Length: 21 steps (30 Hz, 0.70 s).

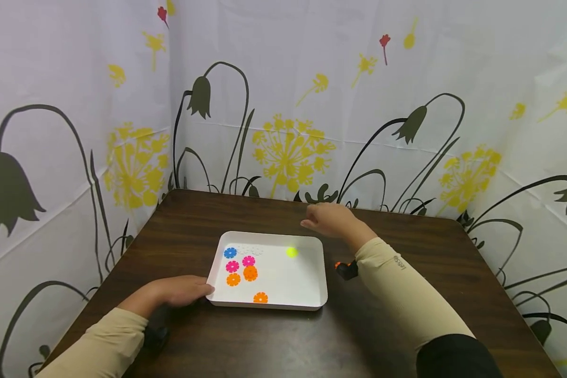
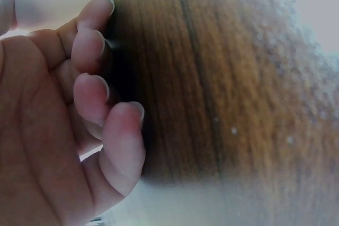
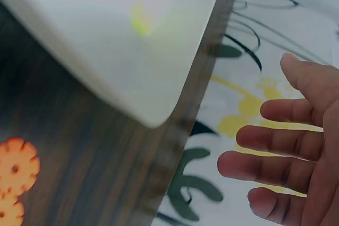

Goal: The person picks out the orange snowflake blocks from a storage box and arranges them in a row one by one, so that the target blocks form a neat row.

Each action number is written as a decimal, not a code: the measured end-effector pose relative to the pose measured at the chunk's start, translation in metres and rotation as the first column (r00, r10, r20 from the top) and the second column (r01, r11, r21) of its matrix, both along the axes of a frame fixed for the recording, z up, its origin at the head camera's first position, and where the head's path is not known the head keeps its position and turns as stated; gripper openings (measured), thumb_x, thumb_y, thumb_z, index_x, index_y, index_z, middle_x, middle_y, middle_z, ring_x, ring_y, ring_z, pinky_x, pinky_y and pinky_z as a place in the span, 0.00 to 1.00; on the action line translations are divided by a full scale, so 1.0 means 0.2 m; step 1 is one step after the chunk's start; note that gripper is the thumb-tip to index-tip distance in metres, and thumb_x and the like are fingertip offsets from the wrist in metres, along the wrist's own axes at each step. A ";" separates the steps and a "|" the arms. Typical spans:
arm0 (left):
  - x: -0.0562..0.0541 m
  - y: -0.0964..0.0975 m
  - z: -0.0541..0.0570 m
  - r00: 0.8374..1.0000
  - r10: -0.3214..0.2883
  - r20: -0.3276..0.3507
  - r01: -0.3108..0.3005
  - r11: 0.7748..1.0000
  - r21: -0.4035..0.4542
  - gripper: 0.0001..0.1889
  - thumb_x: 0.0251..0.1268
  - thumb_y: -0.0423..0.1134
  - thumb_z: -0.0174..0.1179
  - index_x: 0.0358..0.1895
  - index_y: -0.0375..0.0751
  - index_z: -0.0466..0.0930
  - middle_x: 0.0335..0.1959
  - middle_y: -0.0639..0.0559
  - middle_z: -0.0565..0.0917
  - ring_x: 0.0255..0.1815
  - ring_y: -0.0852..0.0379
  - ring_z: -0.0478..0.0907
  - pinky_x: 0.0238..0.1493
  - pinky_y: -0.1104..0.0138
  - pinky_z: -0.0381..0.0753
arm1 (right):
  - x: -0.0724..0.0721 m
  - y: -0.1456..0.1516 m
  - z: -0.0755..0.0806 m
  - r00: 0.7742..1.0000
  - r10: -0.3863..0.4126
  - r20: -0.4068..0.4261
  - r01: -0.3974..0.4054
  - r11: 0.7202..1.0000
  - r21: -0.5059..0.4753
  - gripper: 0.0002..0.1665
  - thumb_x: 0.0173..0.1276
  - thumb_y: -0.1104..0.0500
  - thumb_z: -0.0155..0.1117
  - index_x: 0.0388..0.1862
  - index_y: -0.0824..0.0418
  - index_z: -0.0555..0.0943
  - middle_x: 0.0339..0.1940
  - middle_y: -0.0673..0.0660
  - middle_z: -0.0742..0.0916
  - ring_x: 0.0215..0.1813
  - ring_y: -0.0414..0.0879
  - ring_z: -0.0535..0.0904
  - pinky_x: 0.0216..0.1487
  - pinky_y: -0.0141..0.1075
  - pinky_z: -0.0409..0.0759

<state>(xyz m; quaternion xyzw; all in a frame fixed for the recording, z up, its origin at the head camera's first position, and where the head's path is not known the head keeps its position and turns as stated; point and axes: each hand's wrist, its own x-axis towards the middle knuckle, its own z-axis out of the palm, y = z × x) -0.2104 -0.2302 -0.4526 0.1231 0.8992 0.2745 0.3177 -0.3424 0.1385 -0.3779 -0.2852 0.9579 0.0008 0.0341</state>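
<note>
Your left hand grips the white tray near its near-left corner — long axis running left to right across the worktop — while your right hand, empty, fingers loose, hangs beyond its far-right corner.

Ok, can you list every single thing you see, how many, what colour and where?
Table: one, brown, in the middle
Flowered cloth: at least one, white with printed plants, around the table
Tray: one, white, on the table
Blue disc: one, blue, tray's far left
Pale discs: unclear count, whitish, beside the blue one
Pink discs: two, pink, tray's left
Orange discs: at least three, orange, tray's left and near edge
Yellow piece: one, yellow, tray's far right
Loose discs: at least two, orange, table right of the tray
Sleeves: two, beige, forearms
Left hand: one, bare, gripping tray's left edge
Right hand: one, bare, near tray's far right corner
</note>
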 end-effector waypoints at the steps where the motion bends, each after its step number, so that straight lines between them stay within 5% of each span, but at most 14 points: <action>1: 0.00 0.00 0.00 1.000 -0.001 0.001 0.001 1.000 0.003 0.23 0.73 0.49 0.50 0.62 0.37 0.74 0.52 0.45 0.79 0.55 0.44 0.74 0.66 0.40 0.67 | 0.00 -0.03 0.00 1.000 0.007 0.005 -0.008 1.000 0.014 0.21 0.74 0.36 0.51 0.46 0.50 0.78 0.39 0.46 0.84 0.39 0.42 0.81 0.39 0.41 0.80; 11: 0.00 0.00 0.00 1.000 -0.014 -0.004 0.014 1.000 0.009 0.23 0.74 0.49 0.50 0.61 0.36 0.74 0.51 0.46 0.80 0.55 0.44 0.75 0.66 0.41 0.68 | 0.04 -0.30 -0.03 0.994 0.111 0.006 -0.111 0.988 0.112 0.22 0.72 0.34 0.52 0.44 0.49 0.79 0.34 0.46 0.83 0.37 0.40 0.79 0.37 0.38 0.79; 21: 0.01 -0.01 0.00 1.000 -0.015 -0.001 0.015 0.999 0.033 0.24 0.74 0.48 0.50 0.63 0.35 0.73 0.55 0.43 0.79 0.58 0.40 0.74 0.67 0.40 0.66 | 0.19 -0.59 -0.11 0.966 0.248 0.079 -0.259 0.943 0.208 0.29 0.65 0.32 0.60 0.55 0.49 0.80 0.45 0.46 0.86 0.43 0.42 0.81 0.45 0.38 0.81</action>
